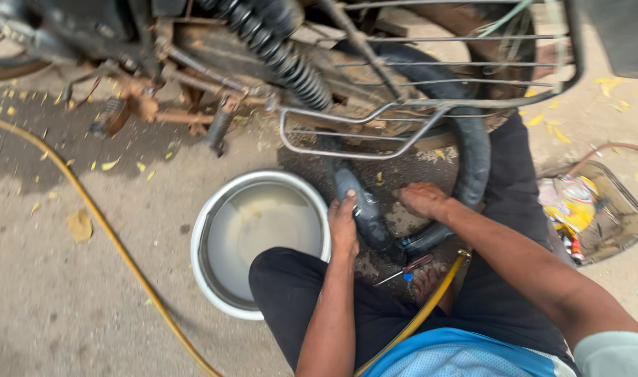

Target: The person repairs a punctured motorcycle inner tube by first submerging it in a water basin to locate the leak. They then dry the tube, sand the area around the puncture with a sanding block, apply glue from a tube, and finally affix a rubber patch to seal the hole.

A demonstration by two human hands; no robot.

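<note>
Black rubber inner tube [465, 150], looped out from under the motorcycle's rear rack [374, 129], lower bend lying on the ground just right of a steel basin [214, 209] of murky water. Left hand [343, 227] clamped on the tube's bend beside the basin rim, fingers closed round it. Right hand [422, 199] pressed down on the tube just right of it, fingers curled. Yellow hose [95, 216] trailing across the ground at left; small screwdriver [406, 270] between the knees; wire tray [612, 216] at right.
</note>
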